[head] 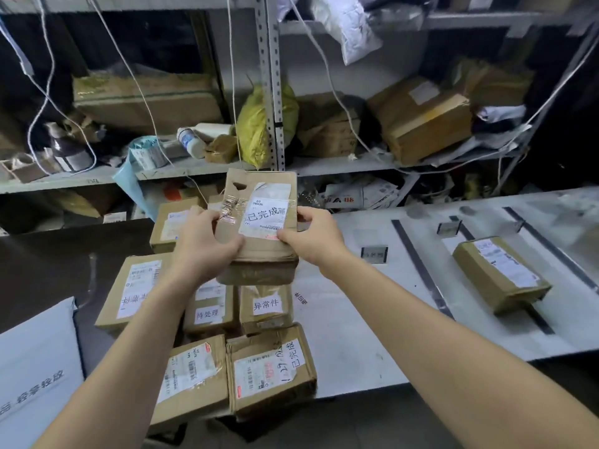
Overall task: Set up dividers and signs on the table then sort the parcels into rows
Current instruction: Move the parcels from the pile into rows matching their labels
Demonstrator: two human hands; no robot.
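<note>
Cluttered shelves back the white table. Your left hand and right hand both grip the parcel by its sides, above the unsorted pile. Read its label, keep it level, and set it squarely between the divider strips by the matching sign.

We read 已完成, with MXRC 03 above it, on the white label of the raised parcel over the left edge of the table. Below it, at that edge, one box carries a slip reading 待处理 and its neighbour one reading 异常件. The near-edge box likewise says 已完成, and the white bag to their left shows 轻拿轻放.
</note>
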